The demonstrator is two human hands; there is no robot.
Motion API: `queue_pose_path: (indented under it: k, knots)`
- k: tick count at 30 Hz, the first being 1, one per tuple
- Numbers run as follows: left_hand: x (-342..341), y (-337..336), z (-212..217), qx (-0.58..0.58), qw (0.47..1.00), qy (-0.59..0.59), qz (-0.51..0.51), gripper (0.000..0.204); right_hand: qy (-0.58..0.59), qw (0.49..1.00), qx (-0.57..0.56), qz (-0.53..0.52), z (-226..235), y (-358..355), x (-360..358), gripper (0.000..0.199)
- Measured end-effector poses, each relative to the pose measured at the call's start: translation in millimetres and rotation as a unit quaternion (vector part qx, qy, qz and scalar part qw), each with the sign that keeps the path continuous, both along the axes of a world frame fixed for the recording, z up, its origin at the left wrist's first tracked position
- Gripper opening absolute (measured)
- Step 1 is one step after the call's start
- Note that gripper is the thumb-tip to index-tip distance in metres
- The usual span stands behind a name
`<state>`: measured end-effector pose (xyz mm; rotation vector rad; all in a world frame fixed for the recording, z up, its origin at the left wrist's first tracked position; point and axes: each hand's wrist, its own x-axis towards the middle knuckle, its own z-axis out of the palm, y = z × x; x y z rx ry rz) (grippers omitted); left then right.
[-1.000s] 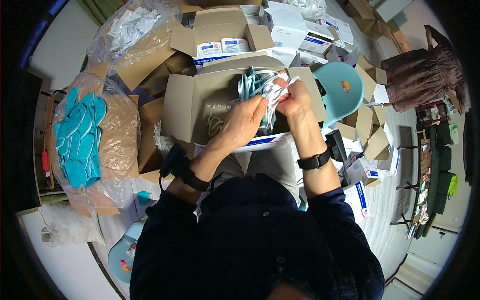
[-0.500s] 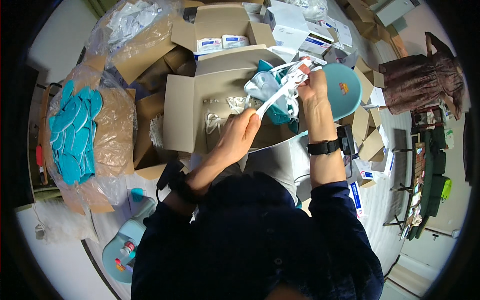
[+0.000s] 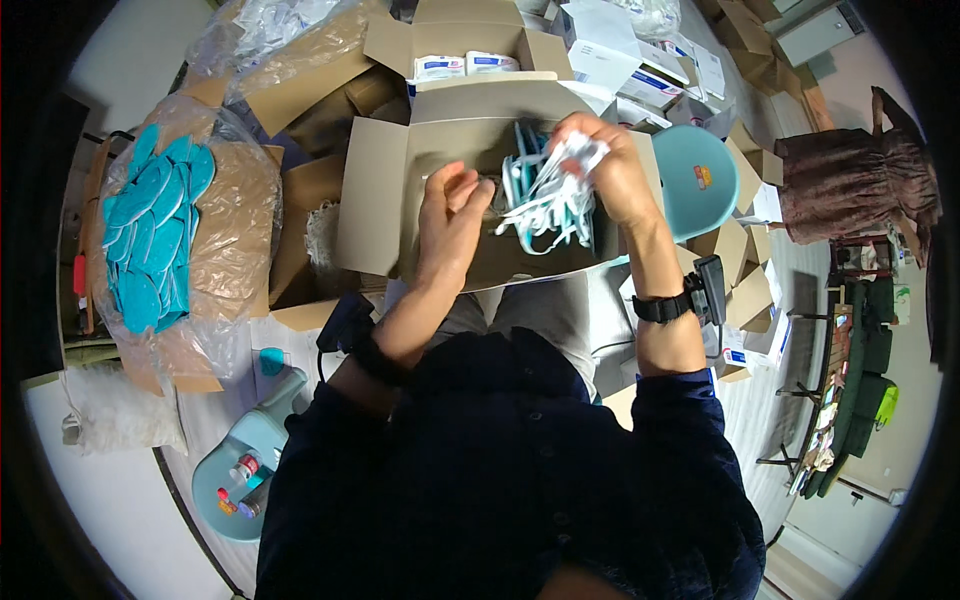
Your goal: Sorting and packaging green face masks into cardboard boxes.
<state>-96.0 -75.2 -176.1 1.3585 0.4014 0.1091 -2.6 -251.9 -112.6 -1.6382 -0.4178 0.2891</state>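
Note:
My right hand [image 3: 622, 172] grips a tangled bunch of white straps with teal and white pieces, which look like strapped face masks [image 3: 548, 205]. The bunch hangs over the right part of an open cardboard box [image 3: 372, 200]. Left of it, my left hand [image 3: 447, 225] is raised over the box, fingers curled but apart, holding nothing I can see. The straps nearest my right hand are blurred. My hands and the bunch hide much of the box's inside.
Teal oval pads [image 3: 150, 240] lie heaped on a plastic-covered carton at left. A blue plastic stool [image 3: 690, 180] stands against the box's right side. Behind is another carton with white packets [image 3: 465, 65]. A light-blue seat [image 3: 225, 470] holding a bottle is at lower left.
My left hand has let go of the white straps and drawn back left, its fingers parting. The bunch in my right hand now hangs lower and looser over the box. The view has shifted slightly.

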Motion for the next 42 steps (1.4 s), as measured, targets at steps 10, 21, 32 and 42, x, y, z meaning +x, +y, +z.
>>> queue_pose_path:
  k: [10, 21, 32, 42]
  knots:
    - [8, 5, -9, -0.355, 0.909, 0.168, -0.142, 0.034, -0.37, 0.832, -0.27, 0.313, -18, 33, -81, 0.034]
    - [14, -1, 0, -0.206, 0.974, 0.068, 0.071, 0.028, -0.438, 0.841, -0.264, 0.176, 5, 1, -91, 0.052]
    - [5, -10, -10, -0.166, 0.986, 0.022, 0.016, 0.032, -0.165, 0.898, -0.398, -0.087, -43, -7, -24, 0.035]
    - [1, 0, -10, 0.058, 0.974, 0.209, -0.071, 0.093, -0.02, 0.984, -0.01, -0.174, -22, -24, -13, 0.017]
